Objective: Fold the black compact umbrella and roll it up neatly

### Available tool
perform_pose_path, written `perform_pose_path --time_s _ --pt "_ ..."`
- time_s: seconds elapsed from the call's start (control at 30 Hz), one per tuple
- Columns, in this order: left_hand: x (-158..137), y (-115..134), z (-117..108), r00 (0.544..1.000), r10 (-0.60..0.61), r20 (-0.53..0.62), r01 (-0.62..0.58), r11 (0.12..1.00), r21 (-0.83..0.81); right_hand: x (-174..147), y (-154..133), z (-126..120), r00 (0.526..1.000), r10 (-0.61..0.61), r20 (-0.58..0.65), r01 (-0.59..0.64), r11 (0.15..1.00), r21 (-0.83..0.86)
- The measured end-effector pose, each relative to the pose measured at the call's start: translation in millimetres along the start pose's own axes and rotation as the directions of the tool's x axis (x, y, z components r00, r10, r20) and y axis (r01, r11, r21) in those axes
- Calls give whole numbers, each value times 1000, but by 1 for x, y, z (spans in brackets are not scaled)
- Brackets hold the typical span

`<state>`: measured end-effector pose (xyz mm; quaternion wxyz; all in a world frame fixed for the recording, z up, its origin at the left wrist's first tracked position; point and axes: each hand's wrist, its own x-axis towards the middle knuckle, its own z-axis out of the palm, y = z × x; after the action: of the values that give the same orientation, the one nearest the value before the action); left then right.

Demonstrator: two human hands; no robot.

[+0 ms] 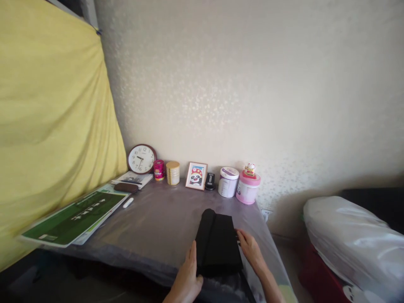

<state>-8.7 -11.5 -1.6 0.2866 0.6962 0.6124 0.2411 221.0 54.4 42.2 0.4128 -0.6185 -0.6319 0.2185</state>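
Note:
A black, flat, boxy bag (221,244) with a rounded ridge along its left side is held tilted over the front right part of the table. My left hand (187,273) is closed on its lower left edge, thumb at the bottom corner. At the right edge, my right hand (251,248) has its fingers curled against the bag, and a small white mark shows beside them. A dark strap (247,286) hangs from the bag's lower right corner. The undersides of both grips are hidden.
The table (151,227) has a grey cover. Along the wall stand a clock (142,159), a pink tin (159,170), a yellowish canister (173,173), a panda picture frame (196,176) and two tubs (228,182). Green sheets (78,216) lie left; a plastic-covered pile (350,227) stands right.

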Motion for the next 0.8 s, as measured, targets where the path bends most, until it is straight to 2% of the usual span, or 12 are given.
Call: perform_pose_path --time_s 0.07,0.13,0.27,0.33,0.4,0.47,0.53,0.7,0.8 --pt "1 5 0 997 -66 49 66 998 1 0 -8 0 998 -38 -54 34 997 -68" --pt "0 10 -2 995 -82 63 82 997 15 -2 -16 3 999 -34 -41 29 993 -115" --pt "-2 15 -4 993 -93 72 90 995 36 -3 -25 6 995 89 35 -85 991 -105" --pt "-3 16 -5 992 -100 75 97 994 48 -1 -27 8 984 167 64 -164 985 -47" --pt "-3 17 -5 991 -108 78 103 992 66 1 -31 9 963 219 155 -232 970 72" --pt "-3 18 -4 989 -121 86 113 989 92 4 -38 13 946 200 257 -259 940 221" --pt "-3 19 -3 988 -129 87 119 987 110 9 -46 19 941 144 306 -250 906 342" --pt "-3 28 -4 983 -152 99 136 979 152 26 -62 48 953 88 291 -227 843 488" --pt "-6 34 -5 980 -165 115 141 972 189 33 -62 70 961 65 268 -188 865 466"
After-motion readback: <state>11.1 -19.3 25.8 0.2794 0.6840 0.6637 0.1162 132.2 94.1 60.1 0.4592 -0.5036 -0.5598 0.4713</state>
